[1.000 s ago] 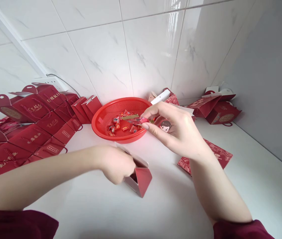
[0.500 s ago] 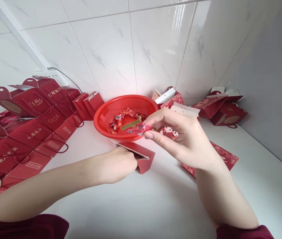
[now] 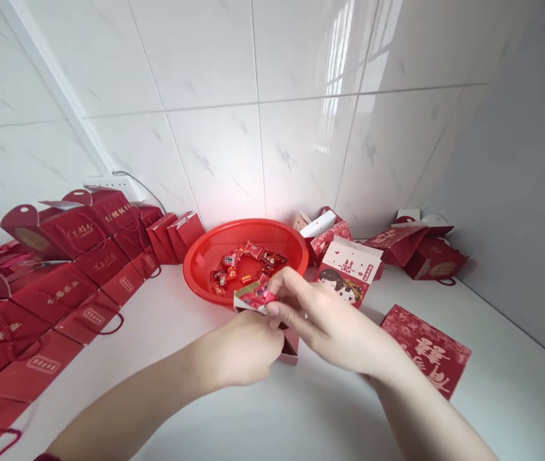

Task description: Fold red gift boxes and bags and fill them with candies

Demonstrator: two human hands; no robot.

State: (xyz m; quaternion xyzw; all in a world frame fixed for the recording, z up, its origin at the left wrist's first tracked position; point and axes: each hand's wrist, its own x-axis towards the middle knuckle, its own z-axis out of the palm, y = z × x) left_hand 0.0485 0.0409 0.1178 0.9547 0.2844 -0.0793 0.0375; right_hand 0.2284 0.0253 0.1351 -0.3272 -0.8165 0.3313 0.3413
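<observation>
In front of the basket, a small red paper box is held with its top open. My left hand is curled at the opening of this box, its fingertips mostly out of sight. My right hand pinches a wrapped candy, red and gold, between thumb and fingers. The candy is right over the box opening, just above my left hand. Behind the hands stands a red plastic basket with several wrapped candies inside.
Rows of red gift boxes fill the left side. To the right are a box with cartoon figures, a flat red box and more red boxes. A power strip lies by the tiled wall.
My right hand has brought the candy down and left to the box opening, close to my left hand. The view has tilted upward, so more of the wall shows.
</observation>
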